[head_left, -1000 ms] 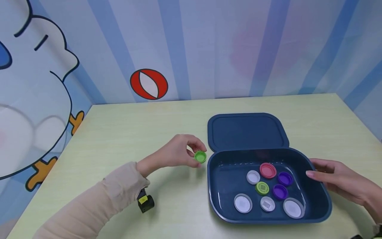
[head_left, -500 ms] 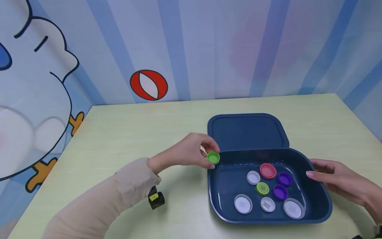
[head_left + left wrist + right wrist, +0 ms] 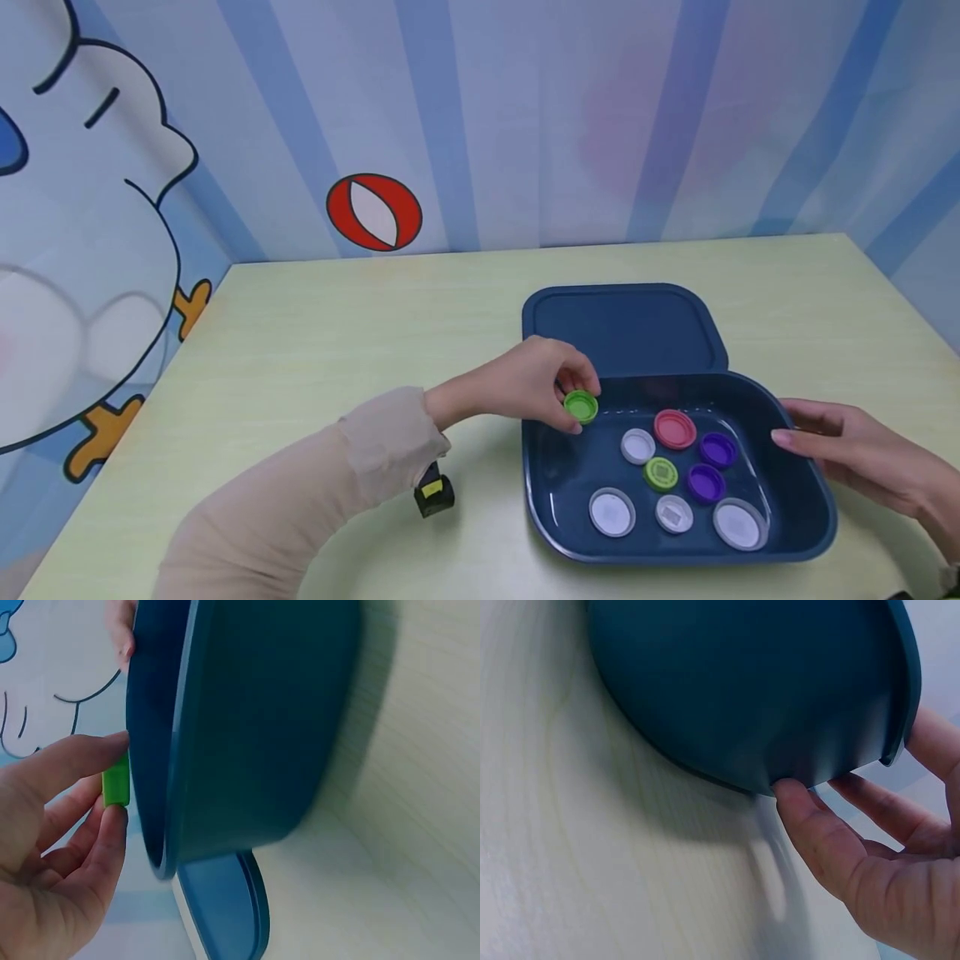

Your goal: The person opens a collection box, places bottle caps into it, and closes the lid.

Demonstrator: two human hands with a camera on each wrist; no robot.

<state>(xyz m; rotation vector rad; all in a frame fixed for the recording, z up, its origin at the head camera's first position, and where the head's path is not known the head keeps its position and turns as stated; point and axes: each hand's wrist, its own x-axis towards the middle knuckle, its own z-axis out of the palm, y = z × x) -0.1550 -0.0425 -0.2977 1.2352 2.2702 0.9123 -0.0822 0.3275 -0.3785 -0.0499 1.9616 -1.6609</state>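
Note:
My left hand [image 3: 536,379] pinches a green bottle cap [image 3: 581,407] between thumb and fingertips, held up over the left end of a dark blue plastic box [image 3: 555,533]. In the left wrist view the green cap [image 3: 116,782] is edge-on, just beyond the box's rim. At the box's right end my right hand [image 3: 855,454] grips the wall, its thumb over the rim and the other fingers outside. The right wrist view has these fingers [image 3: 810,825] against the outer wall. Inside lie a red cap [image 3: 675,429], a green cap [image 3: 661,474], two purple caps [image 3: 706,483] and several white caps [image 3: 612,512].
A dark blue lid [image 3: 622,329] lies flat behind the box, right at its back edge. Both rest on a pale wooden table [image 3: 360,333]. A blue striped backdrop [image 3: 510,125] with cartoon prints stands behind the table and along its sides.
My left hand has carried the green cap rightward, from beside the box to over its left part. The right hand stays at the box's right end, and the caps inside have not moved.

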